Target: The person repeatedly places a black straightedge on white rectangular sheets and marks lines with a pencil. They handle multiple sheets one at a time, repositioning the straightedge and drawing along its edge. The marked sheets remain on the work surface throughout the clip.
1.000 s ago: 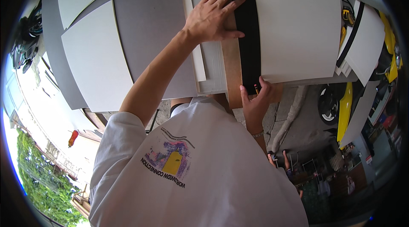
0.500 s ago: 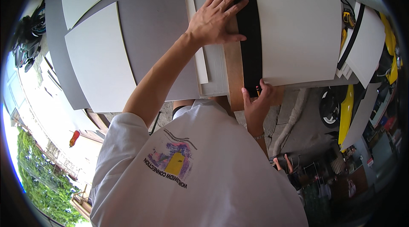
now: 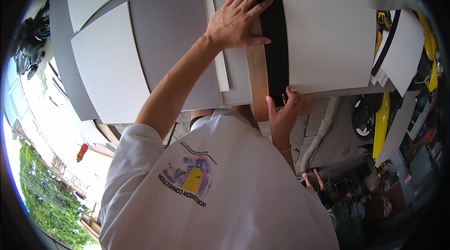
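Note:
A long black straight strip [image 3: 276, 62] lies over a brown wooden board [image 3: 257, 69], along the left edge of a white sheet [image 3: 330, 34]. My left hand [image 3: 236, 19] lies flat on the strip's upper part, fingers spread, with its palm reaching over the wood. At the strip's near end, my right hand [image 3: 283, 111] is closed around a pencil [image 3: 283, 99], of which only a short end shows. Its thumb and fingertips rest by the strip and the sheet's lower corner.
To the left are a grey sheet [image 3: 171, 29], a white panel [image 3: 110, 62] and a narrow white strip [image 3: 219, 39]. A yellow tape measure [image 3: 384, 20] and white offcuts [image 3: 403, 48] sit at the right. Beyond the table edge stands a yellow motorbike [image 3: 380, 125].
A blurred pale grey shape now covers the far right corner of the white sheet. Both my hands and the black strip stay where they were.

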`<state>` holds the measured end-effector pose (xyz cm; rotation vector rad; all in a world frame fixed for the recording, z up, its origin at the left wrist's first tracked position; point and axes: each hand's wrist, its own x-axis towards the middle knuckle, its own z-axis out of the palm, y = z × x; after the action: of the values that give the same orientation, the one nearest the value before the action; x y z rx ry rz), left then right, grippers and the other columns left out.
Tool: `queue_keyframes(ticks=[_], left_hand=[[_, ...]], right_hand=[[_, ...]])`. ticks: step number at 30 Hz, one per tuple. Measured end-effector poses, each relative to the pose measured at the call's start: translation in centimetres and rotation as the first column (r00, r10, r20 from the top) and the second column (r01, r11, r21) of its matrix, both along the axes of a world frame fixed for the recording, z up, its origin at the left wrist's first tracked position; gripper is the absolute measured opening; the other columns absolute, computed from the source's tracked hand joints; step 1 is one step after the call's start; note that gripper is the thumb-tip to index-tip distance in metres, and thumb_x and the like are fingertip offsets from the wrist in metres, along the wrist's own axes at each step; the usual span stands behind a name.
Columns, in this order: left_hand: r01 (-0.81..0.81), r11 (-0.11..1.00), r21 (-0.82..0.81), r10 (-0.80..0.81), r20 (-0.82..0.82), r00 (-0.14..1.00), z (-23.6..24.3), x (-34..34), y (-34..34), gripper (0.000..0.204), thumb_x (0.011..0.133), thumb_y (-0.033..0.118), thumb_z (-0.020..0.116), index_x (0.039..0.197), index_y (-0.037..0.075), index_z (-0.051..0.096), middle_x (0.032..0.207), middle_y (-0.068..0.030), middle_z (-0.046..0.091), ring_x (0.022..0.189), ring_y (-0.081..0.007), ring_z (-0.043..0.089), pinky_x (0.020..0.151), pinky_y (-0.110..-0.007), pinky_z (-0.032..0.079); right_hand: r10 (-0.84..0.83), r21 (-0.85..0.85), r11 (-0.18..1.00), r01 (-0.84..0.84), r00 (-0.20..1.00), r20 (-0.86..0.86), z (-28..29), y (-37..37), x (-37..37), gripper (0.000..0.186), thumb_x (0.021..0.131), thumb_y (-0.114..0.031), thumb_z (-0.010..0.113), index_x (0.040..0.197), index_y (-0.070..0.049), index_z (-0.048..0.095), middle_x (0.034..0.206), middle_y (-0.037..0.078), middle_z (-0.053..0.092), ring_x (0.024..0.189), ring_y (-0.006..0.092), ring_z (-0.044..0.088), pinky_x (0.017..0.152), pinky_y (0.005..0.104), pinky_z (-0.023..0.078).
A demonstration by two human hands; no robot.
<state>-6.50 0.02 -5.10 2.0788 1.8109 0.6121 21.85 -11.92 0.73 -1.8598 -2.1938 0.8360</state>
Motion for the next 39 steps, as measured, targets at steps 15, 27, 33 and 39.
queue_keyframes(ticks=[15, 27, 33, 39], left_hand=[[0.033, 0.996, -0.089, -0.045, -0.13, 0.99, 1.0, 0.9, 0.3, 0.107, 0.076, 0.07, 0.08, 0.159, 0.013, 0.044, 0.168, -0.007, 0.037, 0.155, -0.0283, 0.034, 0.131, -0.044, 0.025], [-0.127, 0.92, -0.37, 0.032, -0.251, 0.967, 4.8, 7.6, -0.8, 0.137, 0.061, 0.064, 0.091, 0.159, -0.01, 0.028, 0.169, -0.0283, 0.023, 0.16, -0.0429, 0.019, 0.129, -0.057, 0.021], [-0.136, 0.907, -0.399, 0.017, -0.286, 0.958, 5.6, 7.5, -0.5, 0.14, 0.059, 0.065, 0.091, 0.159, -0.011, 0.028, 0.169, -0.0287, 0.023, 0.159, -0.0436, 0.02, 0.128, -0.058, 0.024], [-0.131, 0.912, -0.388, 0.0, -0.319, 0.948, 5.5, 7.6, -0.4, 0.14, 0.059, 0.068, 0.089, 0.159, -0.01, 0.029, 0.168, -0.0286, 0.024, 0.159, -0.0431, 0.021, 0.127, -0.057, 0.025]], right_hand=[[0.05, 0.011, 0.999, -0.051, 0.994, 0.094, 0.1, 0.1, 0.2, 0.066, 0.091, -0.031, 0.083, 0.139, 0.002, 0.052, 0.129, 0.024, 0.049, 0.11, 0.0349, 0.063, 0.091, 0.0425, 0.058], [-0.002, -0.063, 0.998, -0.001, 0.998, -0.056, 2.3, 3.6, 2.0, 0.028, 0.101, -0.02, 0.069, 0.116, 0.003, 0.063, 0.118, 0.02, 0.055, 0.101, 0.0346, 0.064, 0.088, 0.0462, 0.053], [0.049, 0.174, 0.985, 0.01, 0.942, -0.331, 4.9, 15.5, -0.4, 0.017, 0.107, -0.011, 0.059, 0.098, 0.002, 0.068, 0.09, 0.012, 0.067, 0.085, 0.0297, 0.069, 0.075, 0.0397, 0.056], [0.213, 0.359, 0.933, 0.0, 0.805, -0.553, -2.8, 23.2, -8.9, 0.022, 0.105, -0.021, 0.065, 0.119, -0.005, 0.073, 0.109, 0.012, 0.078, 0.095, 0.028, 0.075, 0.082, 0.0363, 0.06]])
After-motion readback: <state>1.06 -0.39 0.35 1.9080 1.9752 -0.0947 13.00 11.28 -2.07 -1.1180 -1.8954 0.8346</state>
